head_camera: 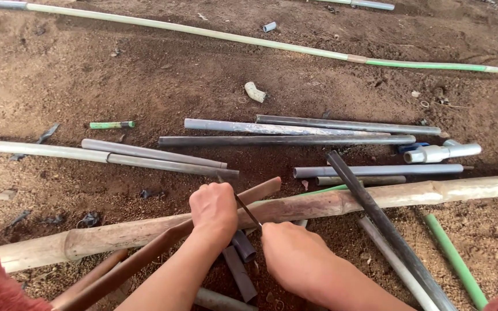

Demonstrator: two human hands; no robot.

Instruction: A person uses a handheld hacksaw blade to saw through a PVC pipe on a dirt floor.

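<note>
My left hand (213, 210) is closed around a brown pipe (139, 259) that slants across a thick bamboo pole (410, 194) lying on the dirt. The pipe's cut end (272, 186) sticks out just past that hand. My right hand (295, 259) grips the near end of a thin dark saw blade (248, 209). The blade runs up and left between my hands and rests against the brown pipe beside my left hand. Short dark grey pipe pieces (240, 265) lie under my wrists.
Several grey pipes (286, 140) lie side by side on the dirt beyond the pole. A dark pipe (376, 216) leans over the pole at right, beside a green pipe (453, 259). A white fitting (442, 152), a small elbow (254, 91) and a long pale pipe (203, 31) lie farther off.
</note>
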